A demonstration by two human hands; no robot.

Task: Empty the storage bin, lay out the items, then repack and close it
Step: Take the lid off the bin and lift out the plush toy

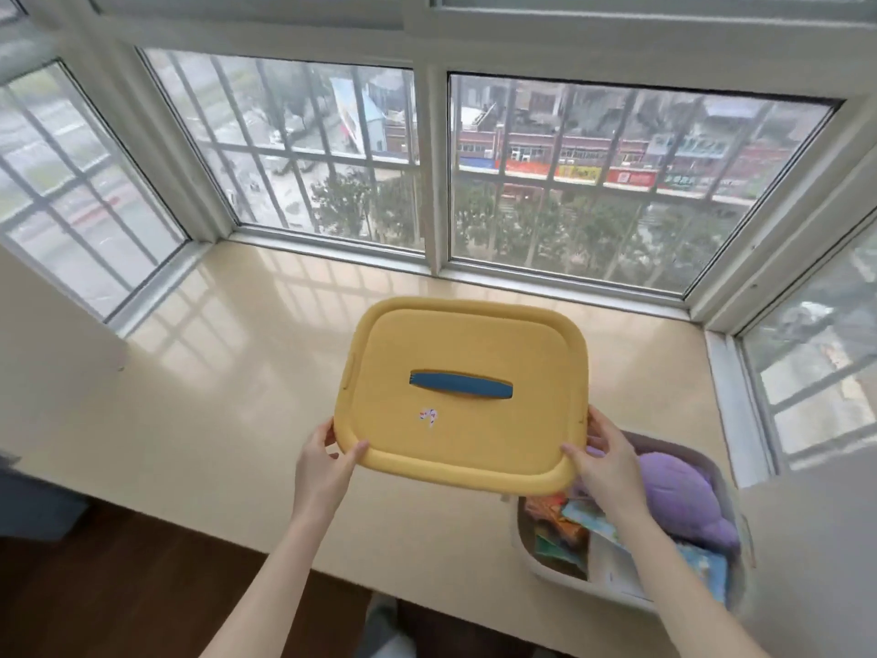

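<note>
1. Lid (455,344): off, held in the air just up-left of the bin (560,579); left hand (327,463) and right hand (602,463) each grip a near corner
2. Bin: full, plush toy (678,496) and books (588,515) inside
3. Outstanding: emptying, layout, repacking, closing

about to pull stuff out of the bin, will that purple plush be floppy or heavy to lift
The purple plush looks soft and rounded, so it will probably squash and sag. Puffy fabric suggests light for its size. Pressed against the bin wall, it may drag.
</note>
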